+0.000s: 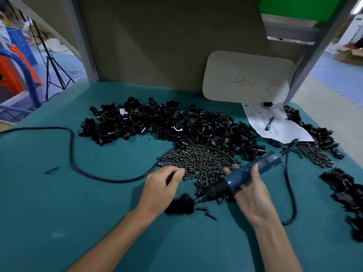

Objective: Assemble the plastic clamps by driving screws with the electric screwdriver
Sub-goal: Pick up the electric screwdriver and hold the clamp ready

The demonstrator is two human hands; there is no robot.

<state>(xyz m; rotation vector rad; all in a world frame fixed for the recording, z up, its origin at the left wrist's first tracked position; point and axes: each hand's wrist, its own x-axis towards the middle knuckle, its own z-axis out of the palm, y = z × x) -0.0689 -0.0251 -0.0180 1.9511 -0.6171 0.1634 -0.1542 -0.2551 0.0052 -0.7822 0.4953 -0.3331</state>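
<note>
Plastic clamp (179, 206) at bit tip | right hand (253, 195) grips electric screwdriver (275, 160) | left hand (163, 185) curled at screw pile (202, 161), hold unclear | next: seat screw square

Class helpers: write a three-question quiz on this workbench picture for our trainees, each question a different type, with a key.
1. True or false: the right hand grips the blue screwdriver.
2. The left hand is at: A) the screw pile B) the pen C) the cable.
3. Fill in: the card leaning at the back reads ___.
Key: 1 true; 2 A; 3 44.
</note>
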